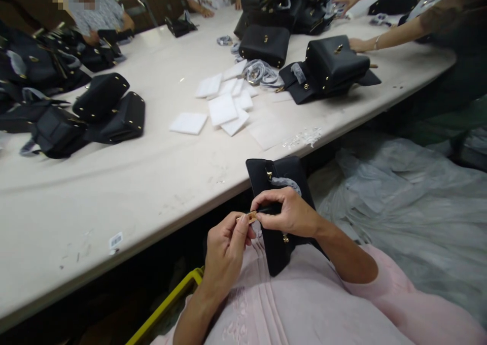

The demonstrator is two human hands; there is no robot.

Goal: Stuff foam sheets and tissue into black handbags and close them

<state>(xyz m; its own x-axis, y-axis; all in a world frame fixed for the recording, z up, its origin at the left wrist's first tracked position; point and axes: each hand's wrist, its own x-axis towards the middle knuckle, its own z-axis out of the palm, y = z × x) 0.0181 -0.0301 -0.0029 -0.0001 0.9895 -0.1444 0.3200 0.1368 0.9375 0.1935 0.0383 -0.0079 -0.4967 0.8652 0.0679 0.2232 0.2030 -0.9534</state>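
Observation:
A black handbag [283,175] rests on my lap, leaning against the table's near edge, with gold fittings and a grey wrapped strap at its top. My right hand [289,213] lies over the bag's front, fingers closed in a pinch on a thin black strap or zip pull. My left hand [226,248] is closed too, pinching a small gold metal piece [251,216] at the end of that strap. The two hands meet just in front of the bag.
A long white table [114,193] carries black handbags at the left [102,111] and far right [335,63], white foam squares [222,109] and wrapped straps [258,73]. Other people's hands work at the far side. Clear plastic sheeting [411,203] lies at right; a yellow crate edge [171,299] below.

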